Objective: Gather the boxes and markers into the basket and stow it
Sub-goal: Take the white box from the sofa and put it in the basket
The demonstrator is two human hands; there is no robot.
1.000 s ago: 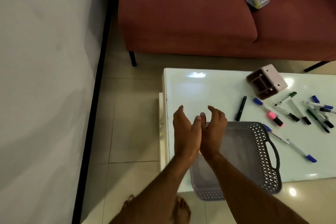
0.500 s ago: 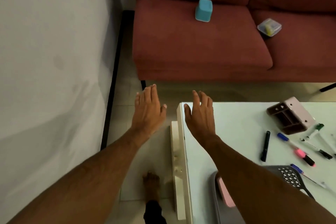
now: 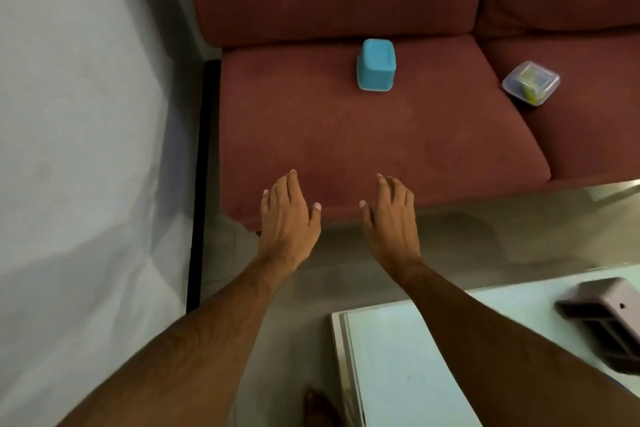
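Hands [image 3: 341,218] both empty, fingers flat, reaching over red fabric sofa [image 3: 346,135] for blue plastic box [image 3: 376,65]; next I grab it.

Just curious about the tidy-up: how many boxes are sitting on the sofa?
2: a blue box on the left seat cushion, and a clear lidded box on the right cushion. More may lie outside the view.

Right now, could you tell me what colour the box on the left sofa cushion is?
Light blue box; the head view shows it clearly.
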